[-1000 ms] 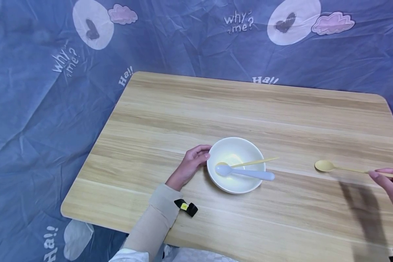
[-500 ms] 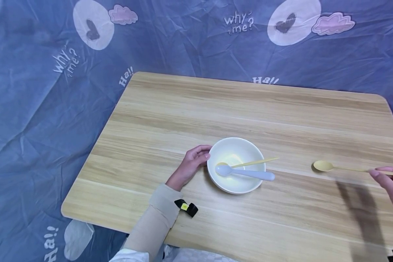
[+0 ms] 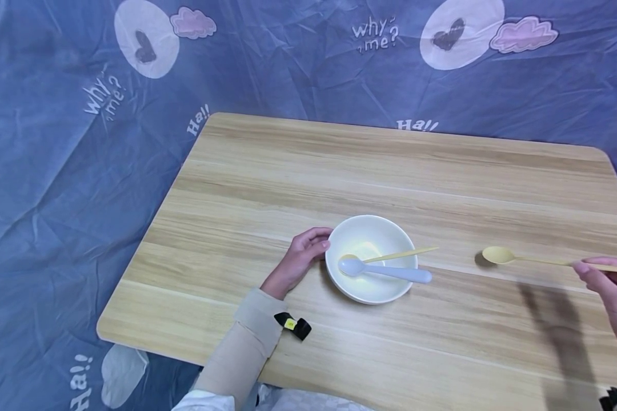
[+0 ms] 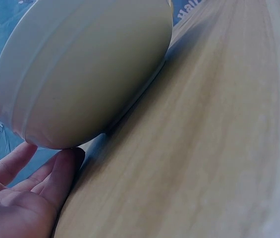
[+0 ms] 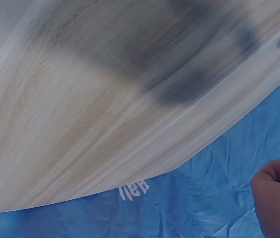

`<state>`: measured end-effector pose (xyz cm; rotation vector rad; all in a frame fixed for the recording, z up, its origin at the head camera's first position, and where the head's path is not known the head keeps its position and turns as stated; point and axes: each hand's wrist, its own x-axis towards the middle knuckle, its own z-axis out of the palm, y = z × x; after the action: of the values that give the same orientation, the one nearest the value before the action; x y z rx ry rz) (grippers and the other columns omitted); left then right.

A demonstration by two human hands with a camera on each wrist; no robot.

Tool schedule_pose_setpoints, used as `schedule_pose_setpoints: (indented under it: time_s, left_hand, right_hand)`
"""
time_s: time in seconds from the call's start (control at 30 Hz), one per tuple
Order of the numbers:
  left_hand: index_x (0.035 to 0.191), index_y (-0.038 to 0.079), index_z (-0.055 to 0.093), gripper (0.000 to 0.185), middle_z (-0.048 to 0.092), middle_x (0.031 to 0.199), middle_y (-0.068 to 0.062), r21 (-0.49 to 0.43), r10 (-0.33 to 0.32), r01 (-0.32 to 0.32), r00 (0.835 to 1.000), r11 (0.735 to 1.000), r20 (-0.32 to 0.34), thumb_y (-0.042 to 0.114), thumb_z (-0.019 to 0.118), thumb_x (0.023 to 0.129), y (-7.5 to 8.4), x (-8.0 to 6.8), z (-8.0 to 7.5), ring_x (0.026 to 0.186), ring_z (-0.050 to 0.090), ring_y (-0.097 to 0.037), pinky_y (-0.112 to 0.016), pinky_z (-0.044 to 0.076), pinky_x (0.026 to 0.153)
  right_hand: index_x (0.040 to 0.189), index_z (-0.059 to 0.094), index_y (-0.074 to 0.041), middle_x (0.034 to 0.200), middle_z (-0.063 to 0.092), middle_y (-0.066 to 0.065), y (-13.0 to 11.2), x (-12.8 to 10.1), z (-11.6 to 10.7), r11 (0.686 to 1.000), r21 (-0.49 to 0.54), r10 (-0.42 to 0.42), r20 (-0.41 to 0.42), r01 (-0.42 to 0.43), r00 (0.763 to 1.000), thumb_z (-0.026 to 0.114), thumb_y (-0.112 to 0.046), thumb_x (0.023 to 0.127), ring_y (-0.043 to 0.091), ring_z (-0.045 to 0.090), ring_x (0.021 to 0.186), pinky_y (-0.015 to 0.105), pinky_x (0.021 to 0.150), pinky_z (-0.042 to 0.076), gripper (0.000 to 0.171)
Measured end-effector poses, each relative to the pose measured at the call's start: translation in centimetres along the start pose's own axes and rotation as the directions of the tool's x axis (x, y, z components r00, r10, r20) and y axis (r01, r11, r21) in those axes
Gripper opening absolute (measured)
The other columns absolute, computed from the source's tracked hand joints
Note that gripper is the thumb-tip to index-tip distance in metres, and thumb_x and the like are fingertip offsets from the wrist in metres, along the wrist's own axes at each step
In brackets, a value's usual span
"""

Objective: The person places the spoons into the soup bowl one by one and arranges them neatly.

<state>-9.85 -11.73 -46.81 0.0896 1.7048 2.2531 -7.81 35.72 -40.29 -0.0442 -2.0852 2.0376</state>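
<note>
Step in hand, as judged: gathering spoons into the bowl, with the third one in transit. The right hand [image 3: 614, 291], at the right edge of the desk [image 3: 339, 165], pinches the far end of a yellow spoon's [image 3: 499, 254] handle; its head hangs just above the wood, casting a small shadow, well right of the white bowl [image 3: 370, 285]. The left hand [image 3: 298, 260] rests against the bowl's left wall, fingers curled loosely on it, steadying. Inside the bowl lie a pale blue spoon [image 3: 385, 270] and a thin yellow one [image 3: 396, 255], handles overhanging the right rim. The next move likely calls for carrying the spoon head leftward over that rim without knocking the handles. Bowl: smooth, rounded, glossy. Desk: pale wood grain, rounded corners. Around it, a crinkled blue printed cloth [image 3: 56, 171].
</note>
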Motion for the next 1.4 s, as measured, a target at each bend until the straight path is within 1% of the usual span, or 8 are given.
schedule_pose_setpoints:
  time_s: [0.17, 0.23, 0.43, 0.53, 0.67, 0.87, 1.17, 1.4]
  left_hand:
    - [0.13, -0.01, 0.044, 0.042, 0.054, 0.126, -0.027, 0.001, 0.001, -0.001, 1.0, 1.0, 0.002, 0.008, 0.05, 0.092, 0.0, 0.0, 0.0, 0.103, 0.059, -0.011, -0.026, 0.051, 0.089]
    - [0.13, -0.011, 0.044, 0.043, 0.053, 0.126, -0.028, 0.001, 0.001, -0.001, 1.0, 1.0, 0.004, 0.008, 0.05, 0.092, 0.0, 0.0, 0.0, 0.103, 0.059, -0.011, -0.026, 0.051, 0.089]
    - [0.13, -0.01, 0.045, 0.042, 0.053, 0.127, -0.028, 0.0, 0.005, -0.005, 1.0, 1.0, 0.005, 0.008, 0.05, 0.092, 0.0, 0.0, 0.0, 0.104, 0.059, -0.011, -0.026, 0.051, 0.088]
    - [0.13, -0.011, 0.044, 0.043, 0.053, 0.126, -0.028, -0.004, 0.006, -0.006, 1.0, 1.0, 0.005, 0.008, 0.05, 0.092, 0.0, 0.0, 0.1, 0.104, 0.059, -0.011, -0.025, 0.051, 0.088]
    - [0.13, -0.011, 0.044, 0.042, 0.053, 0.127, -0.028, -0.004, 0.001, -0.001, 1.0, 1.0, 0.001, 0.008, 0.049, 0.092, 0.0, 0.1, 0.1, 0.104, 0.059, -0.01, -0.025, 0.051, 0.088]
    - [0.13, -0.01, 0.045, 0.044, 0.051, 0.127, -0.03, -0.008, -0.002, 0.002, 1.0, 1.0, 0.0, 0.009, 0.05, 0.091, 0.1, 0.1, 0.2, 0.103, 0.059, -0.01, -0.024, 0.051, 0.088]
    - [0.13, -0.011, 0.044, 0.043, 0.052, 0.127, -0.03, -0.002, 0.008, -0.008, 1.0, 1.0, 0.01, 0.009, 0.05, 0.092, 0.1, 0.1, 0.1, 0.103, 0.059, -0.01, -0.025, 0.051, 0.088]
    - [0.13, -0.011, 0.044, 0.043, 0.051, 0.128, -0.03, -0.004, 0.001, -0.001, 1.0, 1.0, 0.007, 0.008, 0.049, 0.092, 0.0, 0.1, 0.0, 0.103, 0.059, -0.01, -0.024, 0.051, 0.088]
  right_hand:
    - [0.083, 0.073, -0.007, 0.072, 0.071, -0.007, -0.2, -0.1, 0.3, 0.999, 0.045, 0.027, 0.002, -0.028, 1.0, 0.053, 0.017, 0.083, -0.001, 0.061, 0.059, 0.008, 0.057, 0.043, 0.032]
    - [0.084, 0.073, -0.006, 0.073, 0.072, -0.006, 0.0, 0.0, 0.3, 0.998, 0.065, 0.024, 0.007, -0.025, 1.0, 0.053, 0.018, 0.082, 0.0, 0.061, 0.06, 0.008, 0.057, 0.043, 0.031]
    - [0.089, 0.072, -0.002, 0.077, 0.072, -0.005, 1.3, 0.6, -0.8, 0.998, 0.055, 0.011, 0.009, -0.011, 1.0, 0.053, 0.018, 0.083, 0.002, 0.061, 0.063, 0.009, 0.06, 0.044, 0.029]
    - [0.092, 0.071, 0.0, 0.08, 0.072, -0.004, 1.6, 0.7, -1.0, 0.997, 0.081, -0.003, 0.02, 0.001, 1.0, 0.051, 0.02, 0.083, 0.003, 0.062, 0.066, 0.009, 0.062, 0.045, 0.03]
    - [0.09, 0.071, 0.001, 0.08, 0.073, -0.002, 0.6, 0.5, 0.1, 0.991, 0.135, 0.004, 0.035, -0.008, 0.999, 0.05, 0.021, 0.082, 0.003, 0.063, 0.067, 0.009, 0.062, 0.046, 0.03]
    - [0.087, 0.071, 0.001, 0.078, 0.072, -0.002, -1.2, 0.1, 1.7, 0.986, 0.165, -0.003, 0.053, -0.006, 0.999, 0.048, 0.024, 0.082, 0.002, 0.064, 0.065, 0.01, 0.062, 0.045, 0.033]
    - [0.088, 0.069, 0.005, 0.076, 0.072, 0.002, -1.2, -0.1, 2.2, 0.976, 0.217, -0.048, 0.069, 0.032, 0.996, 0.046, 0.025, 0.082, 0.004, 0.064, 0.066, 0.012, 0.062, 0.044, 0.032]
    - [0.089, 0.069, 0.004, 0.078, 0.073, 0.001, -1.3, -0.3, 2.7, 0.981, 0.191, -0.05, 0.078, 0.034, 0.996, 0.046, 0.025, 0.082, 0.003, 0.065, 0.072, 0.011, 0.065, 0.044, 0.032]
